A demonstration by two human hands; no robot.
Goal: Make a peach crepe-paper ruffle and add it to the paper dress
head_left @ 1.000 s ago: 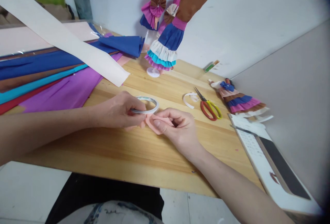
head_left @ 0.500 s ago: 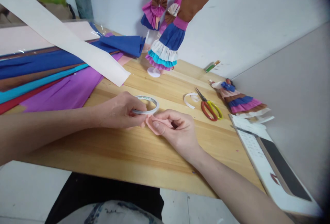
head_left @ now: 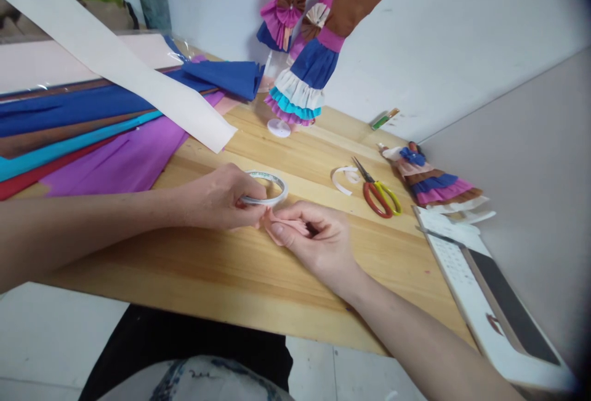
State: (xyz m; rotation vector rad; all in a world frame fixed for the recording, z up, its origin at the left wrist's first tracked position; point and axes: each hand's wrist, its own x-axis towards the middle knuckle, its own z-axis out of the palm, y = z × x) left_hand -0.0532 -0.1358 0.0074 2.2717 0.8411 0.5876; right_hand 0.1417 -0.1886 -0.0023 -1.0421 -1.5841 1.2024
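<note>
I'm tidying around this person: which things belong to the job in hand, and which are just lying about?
Belong to the job:
tape roll, in the left hand
pink piece, pinched by the right hand
probably the scissors, untouched nearby

Seemingly just lying about:
curled white strip beside the scissors
doll lying near the wall

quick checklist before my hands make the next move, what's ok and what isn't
1. Tape roll in hand: ok, held by the left hand.
2. Pink paper secured: ok, pinched in the right hand.
3. Pink paper lying flat: not ok, it is folded and bunched.
4. Loose end of the tape found: cannot tell, fingers hide part of the roll.
5. Scissors pointing away from both hands: ok, tips toward the wall.
</note>
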